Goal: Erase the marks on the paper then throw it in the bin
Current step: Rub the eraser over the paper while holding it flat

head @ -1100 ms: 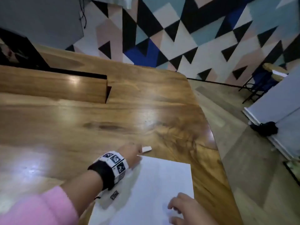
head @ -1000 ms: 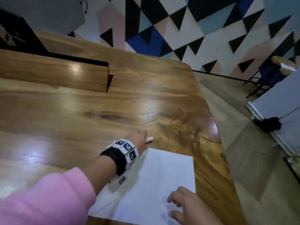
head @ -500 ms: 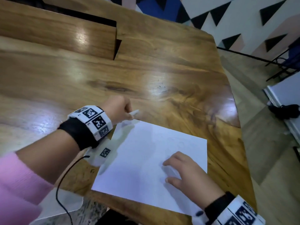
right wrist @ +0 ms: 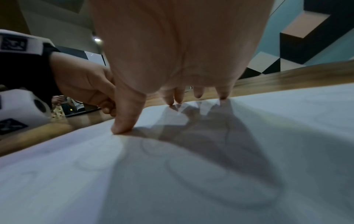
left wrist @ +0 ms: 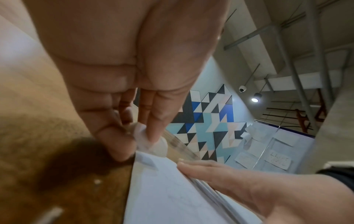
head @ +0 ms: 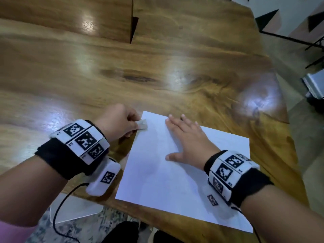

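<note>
A white sheet of paper (head: 175, 172) lies on the wooden table (head: 122, 67) near its front edge. Faint pencil loops (right wrist: 191, 174) show on the paper (right wrist: 210, 189) in the right wrist view. My left hand (head: 121, 122) pinches a small white eraser (head: 142, 125) at the sheet's far left corner. In the left wrist view the eraser (left wrist: 147, 139) sits between thumb and fingertips just above the paper (left wrist: 172, 197). My right hand (head: 187, 139) lies flat on the sheet with straight, spread fingers, pressing it down. No bin is in view.
The table's right edge (head: 287, 120) drops to a grey floor (head: 306, 137). A raised wooden block (head: 70, 14) stands at the back left. A black cable (head: 59, 207) hangs from my left wristband over the front edge.
My left hand picked the eraser off the table and brought it to the paper's corner. My right hand slid up the sheet and flattened. The view tilted down.
</note>
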{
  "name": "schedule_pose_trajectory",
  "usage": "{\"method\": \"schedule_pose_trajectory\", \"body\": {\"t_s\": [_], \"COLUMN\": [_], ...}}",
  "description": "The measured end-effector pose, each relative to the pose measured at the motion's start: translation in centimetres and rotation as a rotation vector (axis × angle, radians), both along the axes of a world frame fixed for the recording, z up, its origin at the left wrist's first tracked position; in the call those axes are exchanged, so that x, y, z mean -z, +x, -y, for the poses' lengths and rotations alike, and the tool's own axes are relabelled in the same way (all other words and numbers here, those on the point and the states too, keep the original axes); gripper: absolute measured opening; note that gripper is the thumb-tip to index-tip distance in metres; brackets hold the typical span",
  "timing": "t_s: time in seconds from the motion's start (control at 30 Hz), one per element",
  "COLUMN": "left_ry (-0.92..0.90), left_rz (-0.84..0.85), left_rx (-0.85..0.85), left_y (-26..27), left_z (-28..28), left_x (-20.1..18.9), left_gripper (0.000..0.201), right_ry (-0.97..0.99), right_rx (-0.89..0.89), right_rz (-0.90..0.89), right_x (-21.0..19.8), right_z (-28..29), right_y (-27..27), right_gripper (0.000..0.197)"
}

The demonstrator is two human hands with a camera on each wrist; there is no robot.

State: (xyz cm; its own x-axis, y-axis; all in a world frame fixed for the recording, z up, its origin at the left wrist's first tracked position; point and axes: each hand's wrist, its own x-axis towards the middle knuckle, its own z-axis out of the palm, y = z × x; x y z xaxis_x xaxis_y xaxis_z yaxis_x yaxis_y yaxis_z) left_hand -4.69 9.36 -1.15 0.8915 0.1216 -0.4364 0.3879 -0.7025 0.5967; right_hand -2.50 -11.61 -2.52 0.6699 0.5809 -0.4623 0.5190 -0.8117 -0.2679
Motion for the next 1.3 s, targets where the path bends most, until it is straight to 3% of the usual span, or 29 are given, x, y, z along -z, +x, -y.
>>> {"method": "schedule_pose_trajectory", "body": {"t_s": [0.27, 0.5, 0.7, 0.8, 0.9, 1.03, 1.1, 1.2, 1.3], "left_ry": [-0.054, 0.085, 0.104, 0.064, 0.094, 0.07, 0.074, 0.136, 0.172], "left_rz": [0.087, 0.155, 0.016, 0.099, 0.169, -0.022, -0.008, 0.145, 0.118], "left_rx": [-0.044, 0.03, 0.207, 0.089, 0.059, 0.251, 0.223, 0.102, 0.13], "left_y": [2.0, 2.3, 0.2, 1.9, 2.5, -0.3, 0.4, 2.8, 1.8], "left_z": [1.3, 1.4, 1.7, 1.4, 1.6, 1.8, 1.8, 2.1, 2.3], "left_x": [0.2, 0.1, -0.2, -0.3, -0.4, -0.6, -0.7, -0.8, -0.6], "left_gripper": [0.009, 0.014, 0.014, 0.018, 0.009, 0.007, 0.009, 0.011, 0.008], "right_ry": [-0.078, -0.111, -0.125, -0.122, -0.121, -0.119, -0.117, -0.116, -0.109], "right_rx": [-0.035, -0.038, -0.041, -0.033, -0.032, -0.034, -0.032, -0.028, -0.03], "right_rz": [0.115, 0.139, 0.136, 0.124, 0.117, 0.122, 0.124, 0.125, 0.127], "right_x": [-0.2, 0.2, 0.0, 0.0, 0.0, 0.0, 0.0, 0.1, 0.1], "right_z": [-1.1, -1.8, -1.7, -1.8, -1.8, -1.8, -1.8, -1.7, -1.7], "right_y": [1.2, 1.8, 1.8, 1.8, 1.8, 1.8, 1.7, 1.7, 1.7], "right_gripper": [0.099, 0.102, 0.102, 0.103, 0.103, 0.102, 0.102, 0.102, 0.101]}}
